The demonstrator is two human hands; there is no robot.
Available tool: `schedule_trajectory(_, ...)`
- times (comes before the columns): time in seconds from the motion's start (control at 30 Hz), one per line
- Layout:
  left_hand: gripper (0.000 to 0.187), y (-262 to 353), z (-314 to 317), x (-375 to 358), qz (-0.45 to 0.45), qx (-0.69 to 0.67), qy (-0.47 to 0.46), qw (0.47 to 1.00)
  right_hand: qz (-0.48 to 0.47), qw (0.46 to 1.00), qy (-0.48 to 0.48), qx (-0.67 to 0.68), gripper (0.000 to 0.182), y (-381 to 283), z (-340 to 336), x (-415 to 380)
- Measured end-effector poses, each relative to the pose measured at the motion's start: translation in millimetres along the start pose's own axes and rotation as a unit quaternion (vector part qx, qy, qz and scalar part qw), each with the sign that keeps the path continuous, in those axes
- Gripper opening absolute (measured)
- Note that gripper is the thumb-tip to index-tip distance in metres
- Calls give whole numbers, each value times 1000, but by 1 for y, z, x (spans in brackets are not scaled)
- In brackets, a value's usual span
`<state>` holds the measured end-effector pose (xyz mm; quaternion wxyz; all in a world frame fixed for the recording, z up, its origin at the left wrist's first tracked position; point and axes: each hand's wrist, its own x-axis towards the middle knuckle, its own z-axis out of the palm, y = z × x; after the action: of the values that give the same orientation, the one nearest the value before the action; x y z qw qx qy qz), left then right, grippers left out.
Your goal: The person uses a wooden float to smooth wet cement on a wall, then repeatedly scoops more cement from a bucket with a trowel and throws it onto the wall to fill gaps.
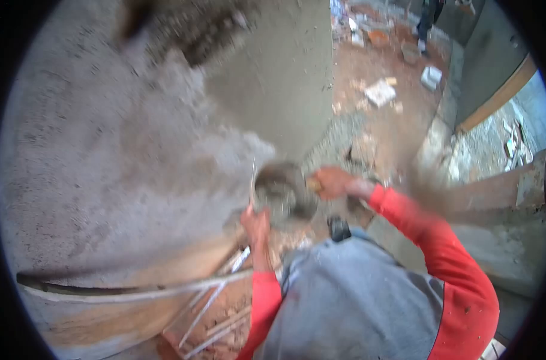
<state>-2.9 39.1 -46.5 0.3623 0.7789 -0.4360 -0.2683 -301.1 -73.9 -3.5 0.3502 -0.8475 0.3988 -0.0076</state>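
Observation:
A dark round pan [312,207] with wet grey mortar [279,195] in it lies between my hands. My left hand [256,225] is closed around a thin, pale flat board [252,183], seen edge-on along the pan's left side. On the right, my right hand [334,182] grips the short wooden handle of a trowel-like tool [313,183]. Motion blur and the mortar hide the tool's head. Both hands are close to the pan's rim.
To the left is a rough wall [117,138], with smooth wet plaster [273,72] on its upper part. Rubble and white blocks [380,93] lie on the reddish ground. Another person's leg [426,27] shows far back. Long pale strips [216,294] stand below left.

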Motion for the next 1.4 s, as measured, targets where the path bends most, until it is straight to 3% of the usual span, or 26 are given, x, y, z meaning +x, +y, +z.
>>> schedule_trajectory(0.03, 33, 26, -3, 0, 1, -3, -42, 999, 51, 999, 5, -18, 33, 0, 14, 7)
schedule_trajectory(0.1, 30, 54, 3, 7, 53, -3, -66, 996, 39, 995, 48, -74, 29, -1, 47, 11)
schedule_trajectory(0.2, 29, 75, 5, 21, 63, -12, -86, 994, -48, 996, 81, 7, 29, -14, 22, -14)
schedule_trajectory(0.27, 28, 85, 5, 25, 98, -63, -86, 989, -5, 999, 35, 27, 35, -25, -31, -22)
schedule_trajectory(0.33, 28, 105, -5, 21, 110, -92, -106, 984, 120, 980, 6, 157, 39, -19, -65, -19)
schedule_trajectory(0.37, 28, 118, -11, 19, 119, -105, -116, 980, 181, 958, -6, 220, 41, -14, -73, -17)
schedule_trajectory(0.47, 26, 151, -30, 2, 110, -216, -97, 965, 184, 850, -89, 486, 24, 15, -53, -12)
schedule_trajectory(0.57, 20, 100, -35, 19, 104, -199, -127, 966, 148, 727, -139, 656, 28, 13, -13, -10)
schedule_trajectory(0.7, 12, 64, -40, 11, 51, -256, -82, 962, 102, 615, -179, 761, 33, -19, 46, 10)
schedule_trajectory(0.77, 11, 42, -43, 12, 35, -269, -52, 961, 100, 601, -157, 778, 35, -46, 54, 7)
schedule_trajectory(0.8, 13, 20, -42, 14, 13, -266, -24, 964, 99, 595, -142, 785, 36, -59, 57, 3)
schedule_trajectory(0.87, 16, -16, -38, 18, -17, -269, 30, 962, 77, 531, -142, 832, 39, -81, 56, -6)
schedule_trajectory(0.9, 22, -9, -45, 9, -69, -294, 31, 953, 105, 546, -91, 826, 39, -90, 55, -8)
schedule_trajectory(0.93, 29, -2, -53, 1, -107, -324, 27, 940, 120, 527, -62, 839, 39, -108, 46, -12)
schedule_trajectory(0.97, 40, -20, -52, 1, -141, -344, 43, 927, 67, 512, -104, 850, 40, -118, 26, -18)
schedule_trajectory(1.0, 44, -20, -60, -5, -206, -343, 48, 915, 31, 510, -84, 856, 41, -125, 16, -16)
schedule_trajectory(1.03, 44, -67, -46, 2, -181, -407, 85, 891, -11, 526, -53, 849, 42, -131, -9, -10)
schedule_trajectory(1.07, 39, -73, -48, 1, -131, -401, 125, 898, -51, 535, -23, 843, 43, -144, -35, -13)
schedule_trajectory(1.1, 35, -66, -68, -8, -185, -342, 101, 916, -83, 536, 2, 840, 44, -158, -56, -19)
schedule_trajectory(1.13, 31, -96, -66, -8, -147, -377, 134, 905, -123, 562, 72, 815, 44, -171, -79, -23)
schedule_trajectory(1.2, 29, -120, -85, -14, -188, -325, 159, 913, -191, 594, 208, 753, 44, -197, -140, -31)
schedule_trajectory(1.3, 27, -195, -98, -17, -202, -360, 196, 890, -306, 571, 438, 623, 36, -243, -231, -56)
schedule_trajectory(1.4, 28, -234, -113, -8, -192, -375, 201, 884, -349, 493, 666, 438, 31, -270, -324, -73)
